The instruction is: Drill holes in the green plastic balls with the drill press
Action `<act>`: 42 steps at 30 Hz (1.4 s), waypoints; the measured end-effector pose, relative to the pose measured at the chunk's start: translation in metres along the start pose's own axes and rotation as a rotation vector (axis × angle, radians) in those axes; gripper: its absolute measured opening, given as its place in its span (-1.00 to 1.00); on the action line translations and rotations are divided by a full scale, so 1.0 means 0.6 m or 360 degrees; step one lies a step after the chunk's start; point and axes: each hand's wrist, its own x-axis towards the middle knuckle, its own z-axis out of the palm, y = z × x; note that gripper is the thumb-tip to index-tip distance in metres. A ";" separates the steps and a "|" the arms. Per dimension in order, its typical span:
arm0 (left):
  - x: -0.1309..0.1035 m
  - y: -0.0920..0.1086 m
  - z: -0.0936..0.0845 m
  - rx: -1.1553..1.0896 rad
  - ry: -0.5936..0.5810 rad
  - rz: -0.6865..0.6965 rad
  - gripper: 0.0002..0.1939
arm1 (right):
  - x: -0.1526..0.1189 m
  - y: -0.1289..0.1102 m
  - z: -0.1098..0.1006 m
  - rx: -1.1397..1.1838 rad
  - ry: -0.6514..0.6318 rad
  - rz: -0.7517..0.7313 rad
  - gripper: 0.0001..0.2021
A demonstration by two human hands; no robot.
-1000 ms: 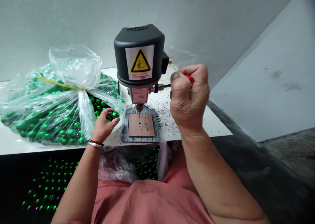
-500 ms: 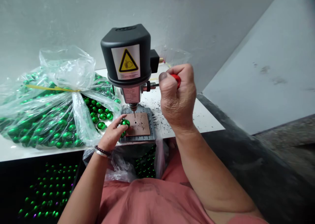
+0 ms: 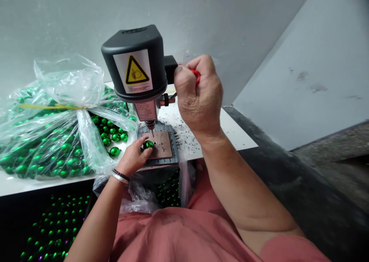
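A small bench drill press [image 3: 134, 70] with a black housing and a yellow warning sticker stands on the white table. My left hand [image 3: 135, 153] holds a shiny green ball [image 3: 148, 145] between thumb and fingers, over the brown plate [image 3: 164, 148] on the drill's grey base. The thin drill bit [image 3: 153, 133] points down just beyond the ball, apart from it as far as I can see. Raised at the right of the housing, my right hand [image 3: 198, 95] is wrapped round the red knob [image 3: 196, 77] of the feed lever.
A clear plastic bag [image 3: 88, 135] full of green balls lies on the table at the left, tied with yellow string [image 3: 52, 106]. Dark shavings [image 3: 184, 135] litter the white table [image 3: 230, 133]. Below are a dark tray of green balls [image 3: 59, 223] and an open plastic bag [image 3: 138, 196].
My left hand has brought the green ball closer to the hole in the brown plate. My right hand has risen slightly with the lever knob. The view has shifted a little.
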 end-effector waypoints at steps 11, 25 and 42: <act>0.033 0.018 -0.001 0.0144 -0.0056 -0.0012 -0.64 | 0.058 0.007 0.017 -0.0140 -0.0148 0.0147 -0.66; 0.051 0.003 0.020 0.0073 -0.0042 0.0064 -0.53 | 0.045 0.004 0.003 -0.0007 -0.0192 0.0139 -0.70; 0.041 0.002 0.032 0.0292 0.0035 -0.0049 -0.63 | -0.019 0.007 -0.015 0.0000 -0.0072 -0.0137 -0.78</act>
